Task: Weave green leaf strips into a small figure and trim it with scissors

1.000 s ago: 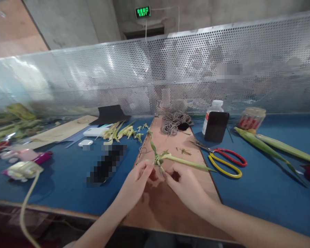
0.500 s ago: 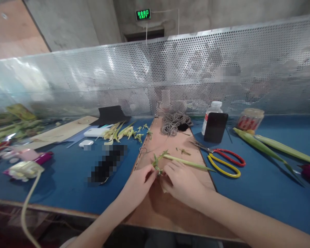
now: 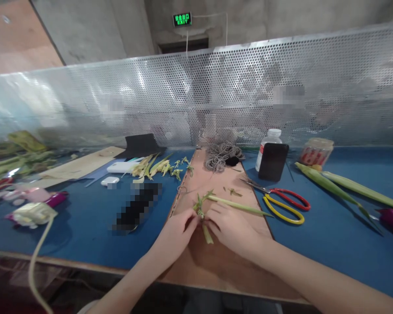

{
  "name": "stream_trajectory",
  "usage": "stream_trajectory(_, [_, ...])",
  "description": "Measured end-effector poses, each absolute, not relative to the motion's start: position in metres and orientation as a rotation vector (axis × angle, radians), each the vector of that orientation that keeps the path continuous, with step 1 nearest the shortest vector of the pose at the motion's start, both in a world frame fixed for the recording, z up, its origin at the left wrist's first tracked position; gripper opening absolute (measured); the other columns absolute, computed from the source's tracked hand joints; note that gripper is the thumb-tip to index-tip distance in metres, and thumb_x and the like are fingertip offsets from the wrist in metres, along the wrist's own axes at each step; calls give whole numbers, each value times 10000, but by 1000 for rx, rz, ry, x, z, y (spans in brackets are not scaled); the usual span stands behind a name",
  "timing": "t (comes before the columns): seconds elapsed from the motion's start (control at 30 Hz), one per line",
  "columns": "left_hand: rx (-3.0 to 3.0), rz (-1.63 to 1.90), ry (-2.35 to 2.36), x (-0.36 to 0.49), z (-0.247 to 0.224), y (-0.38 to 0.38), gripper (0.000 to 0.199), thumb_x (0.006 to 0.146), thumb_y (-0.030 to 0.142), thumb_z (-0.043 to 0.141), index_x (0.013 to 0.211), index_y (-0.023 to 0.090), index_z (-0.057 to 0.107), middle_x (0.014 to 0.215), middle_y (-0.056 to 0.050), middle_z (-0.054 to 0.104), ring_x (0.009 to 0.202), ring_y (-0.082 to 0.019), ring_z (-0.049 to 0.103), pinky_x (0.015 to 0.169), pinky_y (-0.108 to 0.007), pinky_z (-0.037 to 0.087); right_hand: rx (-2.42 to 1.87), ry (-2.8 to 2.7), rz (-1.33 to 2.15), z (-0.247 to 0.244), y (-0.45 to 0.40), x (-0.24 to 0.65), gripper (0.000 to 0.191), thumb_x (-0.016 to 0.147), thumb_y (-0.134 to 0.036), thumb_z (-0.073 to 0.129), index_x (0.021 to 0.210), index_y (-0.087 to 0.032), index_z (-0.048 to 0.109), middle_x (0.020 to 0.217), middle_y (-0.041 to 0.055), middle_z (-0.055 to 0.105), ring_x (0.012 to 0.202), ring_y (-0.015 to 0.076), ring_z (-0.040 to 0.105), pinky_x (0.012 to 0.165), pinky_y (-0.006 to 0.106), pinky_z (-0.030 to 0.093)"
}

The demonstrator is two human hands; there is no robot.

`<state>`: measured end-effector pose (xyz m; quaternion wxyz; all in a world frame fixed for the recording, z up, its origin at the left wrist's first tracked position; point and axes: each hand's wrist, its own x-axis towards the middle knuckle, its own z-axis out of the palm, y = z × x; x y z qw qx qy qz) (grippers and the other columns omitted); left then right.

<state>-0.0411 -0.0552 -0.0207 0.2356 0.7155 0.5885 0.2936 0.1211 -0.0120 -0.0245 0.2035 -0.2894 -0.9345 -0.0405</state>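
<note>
A small green leaf bundle [image 3: 200, 206] stands between my two hands above the brown board [image 3: 229, 270], its pale cut stem pointing toward me. My left hand [image 3: 182, 224] pinches it from the left, fingers closed. From the right, my right hand [image 3: 227, 224] closes its fingertips on the same bundle. Just beyond my right hand lies a long pale green leaf strip [image 3: 239, 205]. Small leaf scraps [image 3: 235, 192] rest behind it. Scissors [image 3: 281, 205] with one red and one yellow handle lie to the right, blades on the board.
Grey cord [image 3: 218, 157] is heaped at the board's back. A bottle [image 3: 272, 136] stands behind a dark phone [image 3: 273, 162], beside a jar [image 3: 316, 151]. Long husks [image 3: 330, 185] lie right. At left are leaf pieces [image 3: 160, 167], a white case [image 3: 110, 181] and a cabled device [image 3: 34, 214].
The bundle has turned between my fingers, and its pale stem now shows below them. Both hands have stayed in nearly the same place.
</note>
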Motion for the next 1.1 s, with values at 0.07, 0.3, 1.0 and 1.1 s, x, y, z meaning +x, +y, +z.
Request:
stream_trajectory(0.07, [1980, 810, 1595, -43, -21, -56, 249, 859, 299, 331, 751, 189, 527, 724, -9, 603, 689, -158, 547, 627, -250, 358, -738, -2633, -93, -21, -8, 124, 128, 796, -100, 516, 707, -148, 595, 803, 37, 589, 798, 167, 509, 731, 281, 431])
stream_trajectory(0.3, [2054, 802, 1558, -45, -19, -60, 225, 855, 264, 342, 751, 188, 527, 745, -16, 587, 724, -166, 535, 661, -262, 371, -768, -2650, 105, -16, -8, 128, 194, 847, -87, 415, 735, -145, 562, 774, 39, 562, 718, 154, 509, 668, 290, 450])
stream_trajectory(1.0, [2298, 889, 1541, -45, -26, -60, 178, 818, 135, 370, 707, 171, 504, 902, -74, 492, 840, -177, 499, 782, -321, 428, -823, -2496, 112, -23, -7, 120, 141, 725, -33, 451, 664, -149, 503, 875, 82, 520, 849, 198, 436, 742, 352, 404])
stream_trajectory(1.1, [2267, 892, 1517, -45, -27, -60, 170, 813, 128, 371, 719, 175, 504, 943, -81, 499, 878, -182, 504, 807, -325, 424, -787, -2483, 209, -24, -4, 120, 162, 717, -6, 435, 746, -147, 511, 876, 66, 530, 816, 176, 460, 723, 320, 412])
